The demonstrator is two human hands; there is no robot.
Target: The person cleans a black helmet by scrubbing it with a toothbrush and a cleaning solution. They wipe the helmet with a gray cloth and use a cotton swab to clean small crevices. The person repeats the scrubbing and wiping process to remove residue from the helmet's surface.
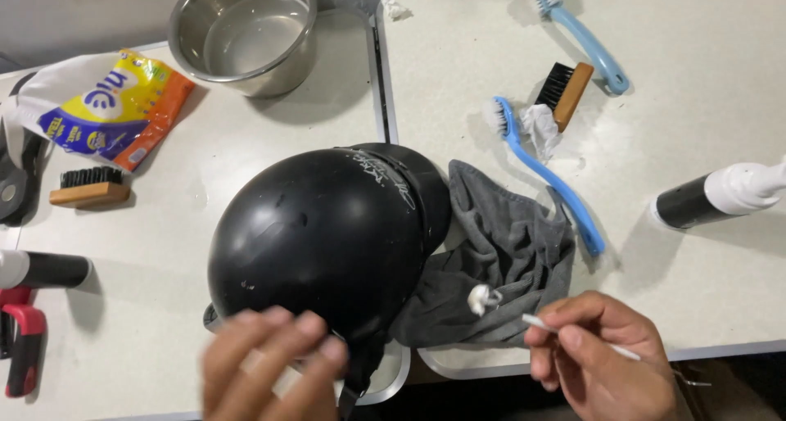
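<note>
Two pale table tops stand side by side, a dark seam between their rounded corners running from the far edge toward the near edge. A black helmet (327,241) sits at the near edge of the left table (164,323), its rim overlapping the seam. The left hand (274,364) rests against the helmet's near side, fingers spread and flat, gripping nothing; a pale strip shows on one finger. The right hand (602,355) hangs over the near edge of the right table (696,126), fingers pinched together on a thin white stick (573,335) that points toward the helmet. A small white wad (483,298) lies on a crumpled grey cloth (499,257), which touches the helmet's right side and spans the seam onto the right table.

On the left table: a steel bowl (244,32) at the far edge, a yellow and orange packet (102,106) near the far left corner, a wooden brush with black bristles (88,187) just below it, a black and white bottle (41,269) lying at the left edge, and a red-handled tool (23,347) at the near left corner.

On the right table: a long blue brush (544,171) just beside the cloth, a second wooden brush (565,93), another blue brush (585,40) at the far edge, and a black bottle with white cap (716,196) lying at the right edge.

Little of the room shows beyond the tables.
</note>
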